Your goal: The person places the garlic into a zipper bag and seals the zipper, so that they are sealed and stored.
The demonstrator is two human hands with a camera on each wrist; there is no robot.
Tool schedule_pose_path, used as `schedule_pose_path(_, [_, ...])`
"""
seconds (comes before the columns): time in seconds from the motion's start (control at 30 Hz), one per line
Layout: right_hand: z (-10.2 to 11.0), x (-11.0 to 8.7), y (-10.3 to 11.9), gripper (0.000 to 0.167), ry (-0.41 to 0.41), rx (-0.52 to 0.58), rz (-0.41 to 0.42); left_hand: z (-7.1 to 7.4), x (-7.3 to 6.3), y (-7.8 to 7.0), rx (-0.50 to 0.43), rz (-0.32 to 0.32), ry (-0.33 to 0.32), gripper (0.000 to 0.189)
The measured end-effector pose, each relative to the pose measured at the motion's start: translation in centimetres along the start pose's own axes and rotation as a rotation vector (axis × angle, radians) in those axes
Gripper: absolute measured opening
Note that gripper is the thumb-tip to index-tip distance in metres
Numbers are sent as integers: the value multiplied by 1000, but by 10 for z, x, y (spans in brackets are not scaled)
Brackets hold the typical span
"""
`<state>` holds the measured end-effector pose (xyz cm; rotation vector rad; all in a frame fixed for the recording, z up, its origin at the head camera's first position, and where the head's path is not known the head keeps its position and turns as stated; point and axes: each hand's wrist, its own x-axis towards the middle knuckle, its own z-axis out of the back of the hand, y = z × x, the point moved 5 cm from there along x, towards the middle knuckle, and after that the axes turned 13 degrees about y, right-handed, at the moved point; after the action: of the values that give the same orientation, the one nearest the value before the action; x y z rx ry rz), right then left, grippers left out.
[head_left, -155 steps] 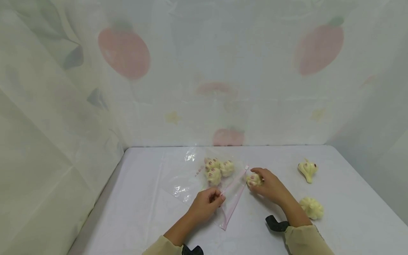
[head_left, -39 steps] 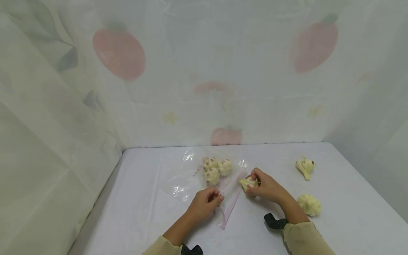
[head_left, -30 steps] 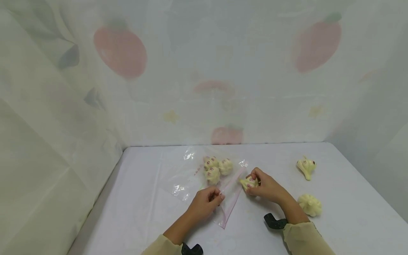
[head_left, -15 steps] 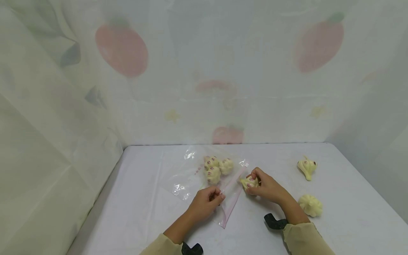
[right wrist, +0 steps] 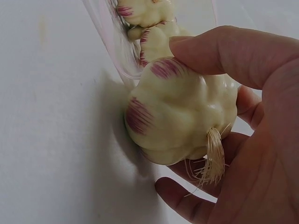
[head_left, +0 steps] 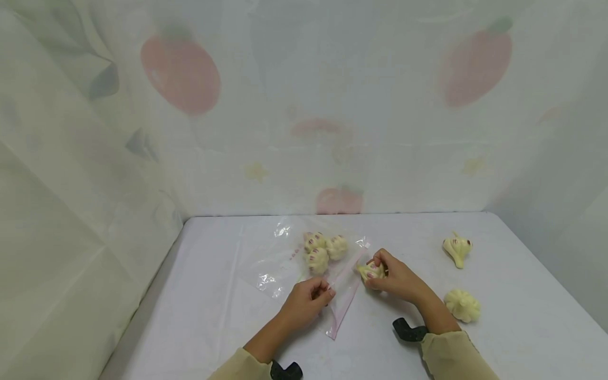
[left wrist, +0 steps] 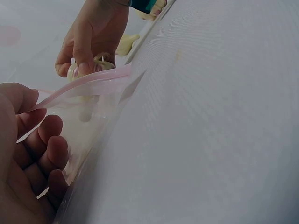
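Observation:
A clear zip bag [head_left: 266,264] with a pink zip strip lies flat in the middle of the table, three garlic bulbs [head_left: 317,261] inside it. My left hand [head_left: 304,306] pinches the bag's edge by the pink strip [left wrist: 88,80], lifting the mouth a little, as the left wrist view shows. Between thumb and fingers my right hand [head_left: 396,277] holds another garlic bulb [right wrist: 177,112], cream with purple streaks and a tuft of roots. That bulb is right at the bag's mouth, its stem end toward the opening.
Two more garlic bulbs lie to the right: a purple-marked bulb [head_left: 457,249] farther back and a plain cream bulb [head_left: 462,305] beside my right wrist. The white table [head_left: 199,316] ends at a printed curtain [head_left: 399,174] at the back and a cloth wall on the left.
Since about five seconds ago the bulb in my right hand has turned, its stem now pointing left toward the bag. In the last second almost nothing moves; my left hand keeps its pinch.

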<state>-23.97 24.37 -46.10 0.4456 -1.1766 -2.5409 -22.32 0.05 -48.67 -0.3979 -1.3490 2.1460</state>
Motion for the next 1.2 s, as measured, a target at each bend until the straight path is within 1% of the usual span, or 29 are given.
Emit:
schedule_pose_path(0.67, [-1,1,0,46,-6,2,-26,0,0,0,-1,4,-1,19])
schedule_pose_path(1.2, [-1,1,0,45,-7,5,-24,0,0,-2,0,11,8,20])
